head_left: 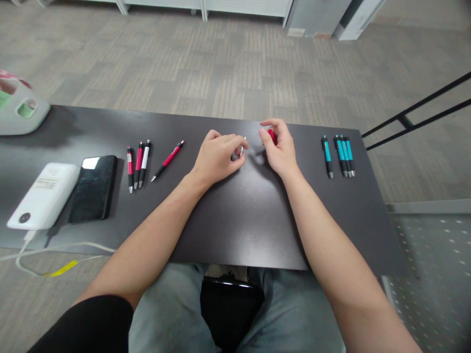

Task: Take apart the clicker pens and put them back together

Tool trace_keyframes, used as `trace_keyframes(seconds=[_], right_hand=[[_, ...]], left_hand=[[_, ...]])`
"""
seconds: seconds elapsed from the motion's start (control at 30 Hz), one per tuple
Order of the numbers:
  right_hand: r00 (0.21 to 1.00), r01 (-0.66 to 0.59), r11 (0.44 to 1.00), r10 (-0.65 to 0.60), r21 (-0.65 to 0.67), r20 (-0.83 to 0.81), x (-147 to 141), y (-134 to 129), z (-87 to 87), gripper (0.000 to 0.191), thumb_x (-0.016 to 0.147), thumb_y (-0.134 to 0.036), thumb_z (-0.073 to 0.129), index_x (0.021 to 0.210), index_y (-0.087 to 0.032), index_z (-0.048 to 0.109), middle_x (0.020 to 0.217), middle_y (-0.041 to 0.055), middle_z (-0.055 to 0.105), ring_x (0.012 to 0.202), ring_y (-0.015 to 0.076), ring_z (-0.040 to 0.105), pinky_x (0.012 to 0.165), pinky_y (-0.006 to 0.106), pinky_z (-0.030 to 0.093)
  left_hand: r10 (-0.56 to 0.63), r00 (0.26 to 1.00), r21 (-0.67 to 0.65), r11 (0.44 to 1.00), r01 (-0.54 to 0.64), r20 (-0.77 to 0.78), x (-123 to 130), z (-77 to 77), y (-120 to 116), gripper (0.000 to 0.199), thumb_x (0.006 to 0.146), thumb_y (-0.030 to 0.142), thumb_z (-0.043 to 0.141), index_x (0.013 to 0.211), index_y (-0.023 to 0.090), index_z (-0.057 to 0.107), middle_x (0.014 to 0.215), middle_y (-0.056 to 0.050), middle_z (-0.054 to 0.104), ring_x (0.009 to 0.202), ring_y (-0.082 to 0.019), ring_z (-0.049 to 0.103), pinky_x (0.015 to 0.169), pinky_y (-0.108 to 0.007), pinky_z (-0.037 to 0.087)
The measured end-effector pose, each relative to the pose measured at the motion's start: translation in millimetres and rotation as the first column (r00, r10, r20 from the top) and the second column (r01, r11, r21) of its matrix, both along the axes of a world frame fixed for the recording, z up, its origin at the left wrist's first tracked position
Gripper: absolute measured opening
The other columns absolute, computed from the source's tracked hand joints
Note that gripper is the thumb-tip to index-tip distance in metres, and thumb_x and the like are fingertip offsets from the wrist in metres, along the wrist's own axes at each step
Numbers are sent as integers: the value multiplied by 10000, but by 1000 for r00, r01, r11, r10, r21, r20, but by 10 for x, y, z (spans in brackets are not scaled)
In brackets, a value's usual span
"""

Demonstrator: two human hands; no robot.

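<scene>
Above the middle of the dark table (235, 220), my left hand (220, 154) is closed on a thin pen part with a silvery tip, mostly hidden by the fingers. To its right, my right hand (278, 147) curls around a red pen part (271, 134), of which only a small piece shows. The two hands are apart. Left of my left hand lies a red and black pen (169, 160), slanted. Beside it are two more red pens (130, 169) (139, 164) and a white and black pen (144, 163). Several blue pens (327, 156) lie at the right.
A white power bank (46, 193) with a cable (73, 245) and a black phone-like slab (93, 189) lie at the left. A white and green plastic container (27, 115) stands at the far left. Black metal bars (415, 117) extend beyond the table's right edge.
</scene>
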State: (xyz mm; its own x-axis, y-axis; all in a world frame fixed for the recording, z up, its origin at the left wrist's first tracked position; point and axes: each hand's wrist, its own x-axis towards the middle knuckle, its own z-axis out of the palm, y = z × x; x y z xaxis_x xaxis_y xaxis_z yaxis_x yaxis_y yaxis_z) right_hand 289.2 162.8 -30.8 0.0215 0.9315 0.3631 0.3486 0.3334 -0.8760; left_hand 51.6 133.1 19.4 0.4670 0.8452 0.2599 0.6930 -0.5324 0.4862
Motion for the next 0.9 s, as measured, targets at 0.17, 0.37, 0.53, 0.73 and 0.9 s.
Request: trace_keyframes(seconds=[0.17,0.37,0.53,0.73,0.9], right_hand=[[1000,6,1000,-6,-23,21,-9,-16,51,632,1096,-978,756,1215,-363,678,826,-36,478,797,256,523,819,426,525],[1000,7,1000,-7,-22,-7,25,16,-41,513,1148,-843,810,1289,-363,698,853,-31,547,825,254,569,870,430,587],[995,21,999,-25,-41,-94,7,56,-100,433,1203,-736,774,1360,-368,607,875,-36,583,873,260,631,923,437,608],[997,5,999,-7,-33,-79,36,95,-203,331,1267,-662,642,1309,-348,548,956,6,673,933,267,703,957,463,639],[991,-53,998,56,24,-121,48,159,-301,470,1231,-791,672,1406,-367,564,1091,44,761,968,273,747,923,462,683]], left_hand=[[-93,995,-45,995,91,-44,-37,-26,29,71,1095,361,845,1125,297,851,1117,-28,889,1098,-323,797,1191,-610,484],[-191,980,-76,979,187,-48,-61,-51,57,142,1036,451,932,1071,327,871,1092,-42,897,1098,-365,844,1169,-607,506],[-101,994,-5,995,101,-45,-79,-42,44,214,1100,352,816,1285,354,923,1422,-106,883,1371,-422,777,1291,-663,489],[-106,991,5,994,107,-77,-67,-140,40,429,1093,404,883,1521,362,884,1740,-114,801,1662,-482,618,1451,-762,333],[-107,989,-50,994,102,-106,-97,-108,59,423,1138,485,810,1531,352,891,1728,-105,816,1679,-493,631,1466,-790,311]])
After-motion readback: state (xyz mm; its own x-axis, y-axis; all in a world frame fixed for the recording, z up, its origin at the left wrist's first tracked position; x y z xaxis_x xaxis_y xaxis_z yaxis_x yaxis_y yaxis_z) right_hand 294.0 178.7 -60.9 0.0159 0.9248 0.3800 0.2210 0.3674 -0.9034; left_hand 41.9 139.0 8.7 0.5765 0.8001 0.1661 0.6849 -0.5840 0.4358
